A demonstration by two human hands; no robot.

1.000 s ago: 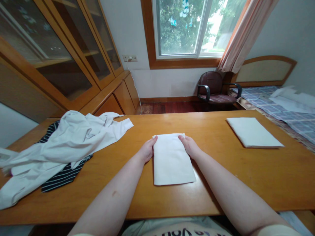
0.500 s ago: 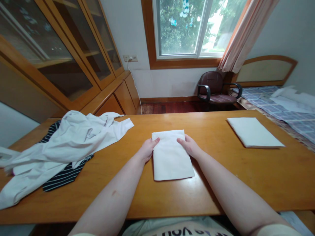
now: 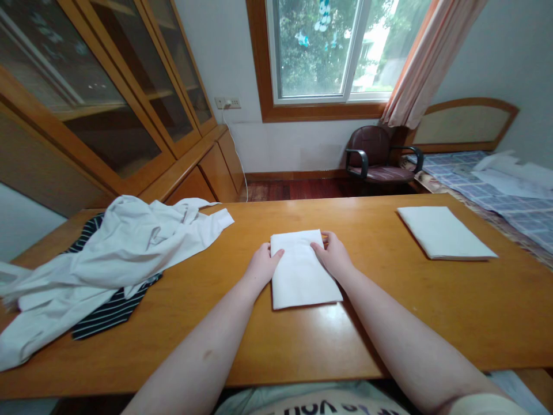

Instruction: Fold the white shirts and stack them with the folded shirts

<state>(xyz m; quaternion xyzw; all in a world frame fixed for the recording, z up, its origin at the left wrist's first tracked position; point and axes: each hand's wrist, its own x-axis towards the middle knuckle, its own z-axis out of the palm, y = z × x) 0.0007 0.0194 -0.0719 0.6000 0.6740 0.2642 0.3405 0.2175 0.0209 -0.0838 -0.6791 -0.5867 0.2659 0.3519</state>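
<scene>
The left hand [image 3: 262, 266] and right hand [image 3: 336, 255] grasp a folded white cloth [image 3: 305, 275] by its two long sides, thumbs pressed on top towards the far end. The bundle lies between them, over the wooden table [image 3: 298, 351]. To keep it neat, the pinch should be even on both sides, taking in every layer, with a light outward pull so the top stays flat and the stacked edges line up.

The fingers under the cloth are mostly hidden, so how many layers each hand has is unclear; nor can I tell whether the far end is lifted off the wood. Well to the right of the grip lies a second folded cloth [image 3: 447, 231], its inner layers unseen. Well to the left, a crumpled white garment [image 3: 142, 242] covers much of a black-and-white striped fabric [image 3: 114, 314].
</scene>
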